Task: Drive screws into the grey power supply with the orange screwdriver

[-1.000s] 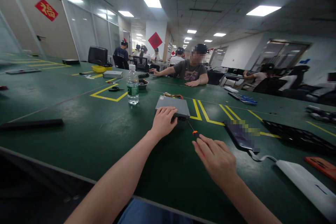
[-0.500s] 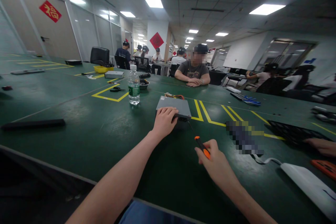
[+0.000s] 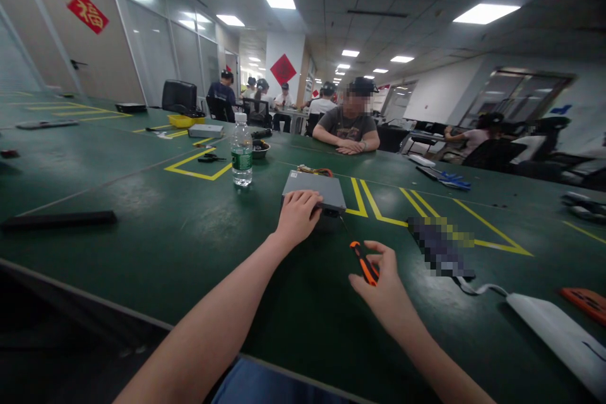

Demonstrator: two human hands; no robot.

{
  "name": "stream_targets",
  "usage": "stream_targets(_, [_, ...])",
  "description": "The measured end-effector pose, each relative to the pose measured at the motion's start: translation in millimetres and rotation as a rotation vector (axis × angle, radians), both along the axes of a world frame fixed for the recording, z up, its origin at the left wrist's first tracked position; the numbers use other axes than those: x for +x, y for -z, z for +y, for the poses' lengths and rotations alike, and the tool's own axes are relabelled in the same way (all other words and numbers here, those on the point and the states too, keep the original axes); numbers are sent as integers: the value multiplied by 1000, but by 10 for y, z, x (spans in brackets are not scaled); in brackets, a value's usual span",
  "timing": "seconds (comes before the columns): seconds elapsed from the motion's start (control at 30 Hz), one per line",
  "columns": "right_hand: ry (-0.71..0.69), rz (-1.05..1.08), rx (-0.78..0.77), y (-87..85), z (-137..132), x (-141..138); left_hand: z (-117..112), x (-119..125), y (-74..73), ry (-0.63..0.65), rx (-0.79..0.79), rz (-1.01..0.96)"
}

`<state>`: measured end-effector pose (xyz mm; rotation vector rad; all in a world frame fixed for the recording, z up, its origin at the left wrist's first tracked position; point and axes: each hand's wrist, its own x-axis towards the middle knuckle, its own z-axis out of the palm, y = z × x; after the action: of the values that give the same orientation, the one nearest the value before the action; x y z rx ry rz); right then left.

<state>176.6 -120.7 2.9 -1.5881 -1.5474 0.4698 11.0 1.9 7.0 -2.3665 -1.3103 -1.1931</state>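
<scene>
A flat grey metal box (image 3: 315, 190) lies on the green table (image 3: 142, 221) in front of me, with coloured wires at its far edge. My left hand (image 3: 296, 218) rests on the box's near left corner, fingers curled over the edge. My right hand (image 3: 383, 287) is closed round an orange and black screwdriver (image 3: 363, 262). Its thin shaft points toward the near side of the box.
A water bottle (image 3: 241, 154) stands left of the box. A dark phone (image 3: 438, 240) with a cable and a white power strip (image 3: 556, 331) lie to the right. A black bar (image 3: 59, 219) lies far left. A person (image 3: 349, 126) sits across the table; others sit behind.
My right hand picked up the screwdriver from the table and now holds it raised toward the box. The left hand stayed on the box. A black keyboard and another person's hand at right left view.
</scene>
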Motion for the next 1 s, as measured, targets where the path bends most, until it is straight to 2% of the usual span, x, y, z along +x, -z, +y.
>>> stream_targets(0.13, [-44,-541,430,22,-33,77,4,1,8,-2,-1,-1])
stream_targets(0.27, [-83,-971,732,12,-40,142,1,5,7,-1,-8,-1])
stream_targets(0.33, [-88,-1093,826,-6,-20,147,-1,7,6,4,0,-6])
stream_targets(0.43, [-124,-1148,922,-37,23,112,-1,7,7,10,10,-17])
stream_targets(0.53, [-170,-1127,940,-39,58,72,2,6,6,14,3,-19])
stream_targets(0.67, [-274,-1065,868,22,66,57,4,2,0,21,-7,-16])
stream_targets(0.87, [-361,-898,653,78,21,25,5,4,3,20,-2,-17])
stream_targets(1.0, [-350,-959,756,28,13,30,9,6,6,24,9,-19])
